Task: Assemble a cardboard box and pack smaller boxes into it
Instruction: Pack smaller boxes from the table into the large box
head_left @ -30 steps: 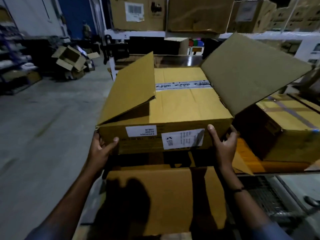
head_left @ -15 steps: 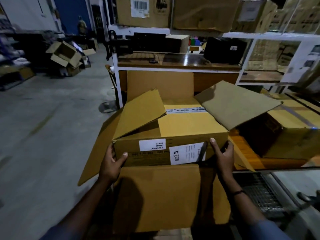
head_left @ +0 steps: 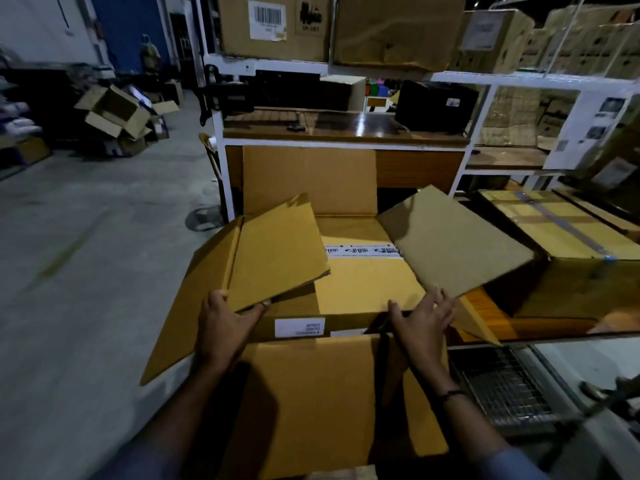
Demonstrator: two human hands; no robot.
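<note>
- concrete floor (head_left: 86, 271) fills the left side; heap of open empty cartons (head_left: 114, 112) far back on it
- white shelving rack (head_left: 216, 109) straight ahead; brown cartons on its top level, one bearing a barcode label (head_left: 268, 17); black box (head_left: 436, 102) on the glossy wooden shelf (head_left: 346, 126) below
- large cardboard box (head_left: 311, 393) stands open in front of the rack; near flap hangs toward the camera, far flap upright against the rack, left flap splayed outward over the floor
- sealed carton (head_left: 561, 237) just to the right of it, grey tape along its top; it sits on an orange surface
- smaller box (head_left: 363, 282) lies inside the large cardboard box, top face up and below the rim; printed white tape strip (head_left: 360, 251) across its top; its own two flaps unsealed, left flap (head_left: 277, 251) and right flap (head_left: 450, 240) both tilted up and partly covering the top
- wire mesh grille (head_left: 502, 386) low at right, beside the near flap
- white label (head_left: 299, 327) on the near side of the smaller box, half sunk behind the near flap
- right hand (head_left: 422, 320): fingers spread wide, palm down on the near-right edge of the smaller box, fingertips under the right flap; dark band (head_left: 450, 393) on the wrist
- left hand (head_left: 221, 323): at the near-left corner of the smaller box; fingers together and nearly straight, reaching under the left flap's near edge; thumb set apart beside the flap's corner
</note>
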